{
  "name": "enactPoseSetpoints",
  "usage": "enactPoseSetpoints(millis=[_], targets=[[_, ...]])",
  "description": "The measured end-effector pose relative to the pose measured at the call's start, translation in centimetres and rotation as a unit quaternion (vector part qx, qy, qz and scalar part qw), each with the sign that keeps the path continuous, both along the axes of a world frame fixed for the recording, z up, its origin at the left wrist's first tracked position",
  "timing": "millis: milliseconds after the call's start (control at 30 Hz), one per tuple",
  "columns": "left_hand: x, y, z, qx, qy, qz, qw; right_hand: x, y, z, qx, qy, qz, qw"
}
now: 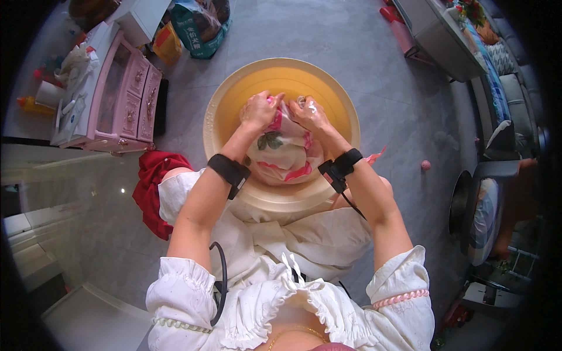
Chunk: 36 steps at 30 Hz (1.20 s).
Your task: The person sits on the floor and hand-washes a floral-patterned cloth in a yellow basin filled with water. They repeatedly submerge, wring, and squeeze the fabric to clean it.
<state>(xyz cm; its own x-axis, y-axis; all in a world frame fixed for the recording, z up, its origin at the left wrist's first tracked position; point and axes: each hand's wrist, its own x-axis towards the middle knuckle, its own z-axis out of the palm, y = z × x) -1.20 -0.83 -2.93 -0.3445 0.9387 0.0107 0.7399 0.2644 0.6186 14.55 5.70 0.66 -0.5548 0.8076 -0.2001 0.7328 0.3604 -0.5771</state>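
A wide yellow plastic basin (246, 79) sits before me, close to my lap. Bunched inside it is a wet white cloth (285, 151) printed with pink flowers and dark green leaves. My left hand (262, 109) is closed around a pink-edged fold near the basin's middle. A short gap to the right, my right hand (308, 113) grips another fold of the same cloth, with white foam on its skin. The cloth's lower part spreads toward the near wall of the basin. The parts inside both fists are hidden.
Red fabric (153, 193) lies on the left beside my knee. Farther left stands a pink and white drawer cabinet (131, 96). A green printed bag (197, 33) and a yellow bag (167, 44) are beyond it. A small pink ball (425, 165) rests on the grey tiled floor (395, 118).
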Motion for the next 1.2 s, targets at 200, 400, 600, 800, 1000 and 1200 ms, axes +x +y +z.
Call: enactPoseSetpoints(millis=[200,400,600,800,1000,1200], targets=[[1.8,-1.6,0.0,-0.049,0.045,-0.018,0.998,1.0,-0.3,-1.8,-0.009,0.074,0.030,0.997],[0.6,-2.3,2.4,-0.226,-0.183,-0.009,0.957,-0.1,-1.7,3.3,-0.132,0.052,-0.027,0.990],[5.3,-3.1,6.3,0.127,-0.188,-0.048,0.973,0.0,-3.0,6.7,-0.631,0.353,-0.178,0.668],[8.1,-5.1,10.7,0.162,-0.134,-0.062,0.976,-0.4,-0.8,3.6,-0.592,0.401,-0.165,0.679],[8.4,-5.4,12.1,0.180,-0.045,-0.038,0.982,-0.5,-1.9,5.8,-0.645,0.381,-0.135,0.649],[8.2,-5.2,11.7,0.214,-0.040,-0.044,0.975,0.6,-0.4,2.4,-0.629,0.314,-0.034,0.710]])
